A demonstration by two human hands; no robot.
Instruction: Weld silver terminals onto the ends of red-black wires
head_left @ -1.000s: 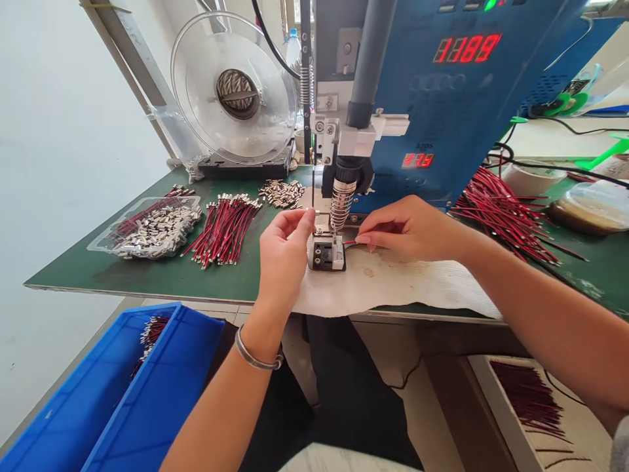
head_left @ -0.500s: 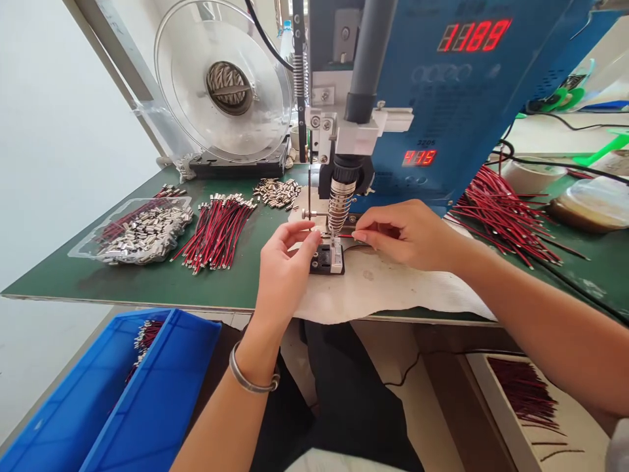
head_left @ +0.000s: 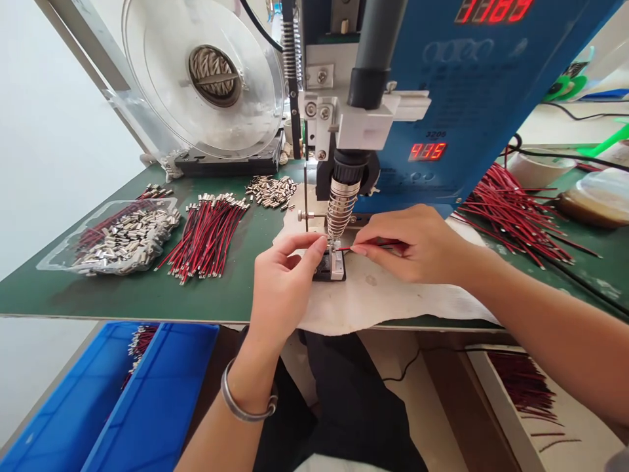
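Note:
My left hand [head_left: 282, 285] is pinched at the small black and white fixture [head_left: 332, 265] under the spring-wrapped tip [head_left: 340, 203] of the blue machine [head_left: 457, 85]. What its thumb and forefinger hold is too small to name. My right hand [head_left: 413, 246] pinches a thin red and black wire [head_left: 373, 246] and points its end at the same fixture from the right. Both hands rest over a white cloth [head_left: 383, 295] on the green bench [head_left: 147, 288].
A clear tray of metal terminals [head_left: 118, 236], a bundle of red-black wires [head_left: 206, 233] and loose terminals [head_left: 272, 191] lie left of the fixture. A clear reel [head_left: 206, 72] stands behind. More wires [head_left: 515, 210] pile at right. Blue bins [head_left: 118, 400] sit below.
My left hand has come down from beside the tip to the fixture. My right hand has slid the wire end in closer. The view has moved nearer the machine.

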